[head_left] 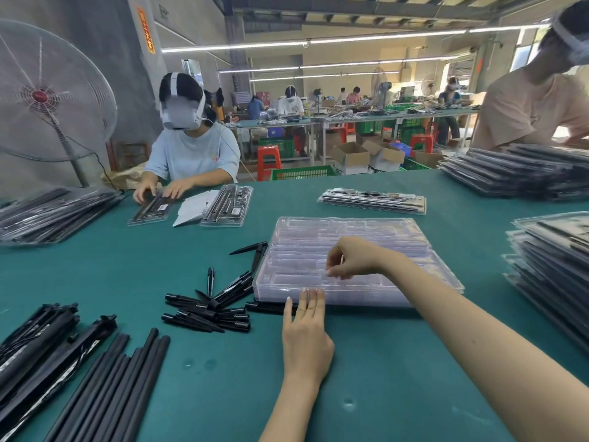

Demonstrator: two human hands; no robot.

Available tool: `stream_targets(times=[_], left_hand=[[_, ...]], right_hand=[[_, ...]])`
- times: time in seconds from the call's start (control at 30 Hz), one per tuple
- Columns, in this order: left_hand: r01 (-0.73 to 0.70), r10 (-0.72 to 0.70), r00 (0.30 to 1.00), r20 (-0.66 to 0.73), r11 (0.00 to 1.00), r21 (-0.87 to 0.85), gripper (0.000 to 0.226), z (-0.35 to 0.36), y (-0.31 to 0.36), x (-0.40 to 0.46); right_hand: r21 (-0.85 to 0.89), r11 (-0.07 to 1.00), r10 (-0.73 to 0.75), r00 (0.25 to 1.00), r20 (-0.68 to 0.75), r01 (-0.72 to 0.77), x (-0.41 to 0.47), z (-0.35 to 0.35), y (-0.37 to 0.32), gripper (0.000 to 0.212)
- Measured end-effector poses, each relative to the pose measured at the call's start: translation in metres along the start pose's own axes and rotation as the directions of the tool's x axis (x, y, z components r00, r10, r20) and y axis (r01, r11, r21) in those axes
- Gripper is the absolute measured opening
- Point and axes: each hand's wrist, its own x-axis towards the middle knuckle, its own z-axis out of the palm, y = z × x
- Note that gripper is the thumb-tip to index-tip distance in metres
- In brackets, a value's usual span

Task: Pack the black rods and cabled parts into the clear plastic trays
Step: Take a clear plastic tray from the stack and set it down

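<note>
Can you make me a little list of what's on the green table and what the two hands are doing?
table: green mat
clear trays: empty stack in the middle
left hand: flat, straight fingers touching the stack's near edge
right hand: over the stack, fingertips pinching the top tray
short black pegs: loose pile left of the trays
long black rods: lying side by side, bottom left
cabled parts: black bundle at the far left edge
packed trays: stacks on the right

Nothing legible anywhere: orange vertical sign [146, 30] on the grey pillar, upper left of the frame, carries characters too blurred to read; small label [163, 207] in a packed tray likewise unreadable
</note>
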Motion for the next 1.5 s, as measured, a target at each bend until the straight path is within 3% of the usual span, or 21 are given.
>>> stream_targets(times=[0.1, 0.53, 0.73, 0.93, 1.2, 1.33, 1.4, 1.5], left_hand=[[0.005, -0.005, 1.000, -0.006, 1.000, 0.004, 0.079, 0.000, 0.001, -0.001], [0.023, -0.024, 0.999, -0.034, 0.999, -0.042, 0.077, 0.000, 0.002, -0.001], [0.004, -0.005, 1.000, -0.010, 0.999, -0.039, 0.080, -0.001, 0.002, -0.002], [0.018, -0.017, 1.000, 0.016, 0.999, -0.037, 0.081, -0.003, 0.000, -0.001], [0.017, -0.021, 0.999, -0.036, 0.994, -0.110, 0.081, -0.003, 0.000, -0.001], [0.047, -0.060, 0.990, -0.128, 0.994, -0.100, 0.063, -0.001, 0.002, 0.001], [0.096, -0.099, 0.993, -0.058, 0.994, -0.055, 0.063, -0.003, 0.004, 0.001], [0.196, -0.196, 0.980, 0.015, 0.980, -0.030, 0.085, -0.004, 0.003, 0.000]], right_hand=[[-0.095, 0.993, -0.067, 0.998, 0.010, 0.068, 0.000, 0.009, -0.010, 0.025], [-0.169, 0.978, -0.132, 0.990, -0.054, 0.122, 0.009, 0.040, -0.024, 0.018], [-0.043, 0.994, -0.105, 0.992, -0.065, 0.102, 0.017, 0.040, -0.021, 0.022], [0.033, 0.999, -0.023, 1.000, 0.021, 0.022, 0.025, 0.033, -0.023, 0.018], [-0.250, 0.967, -0.060, 0.998, -0.008, 0.056, 0.025, 0.040, -0.032, 0.021], [-0.343, 0.935, -0.090, 0.996, 0.008, 0.087, 0.021, 0.043, -0.032, 0.020], [-0.377, 0.918, -0.100, 0.993, 0.071, 0.119, 0.021, 0.039, -0.036, 0.022], [-0.364, 0.918, -0.121, 0.985, 0.123, 0.158, 0.021, 0.033, -0.040, 0.023]])
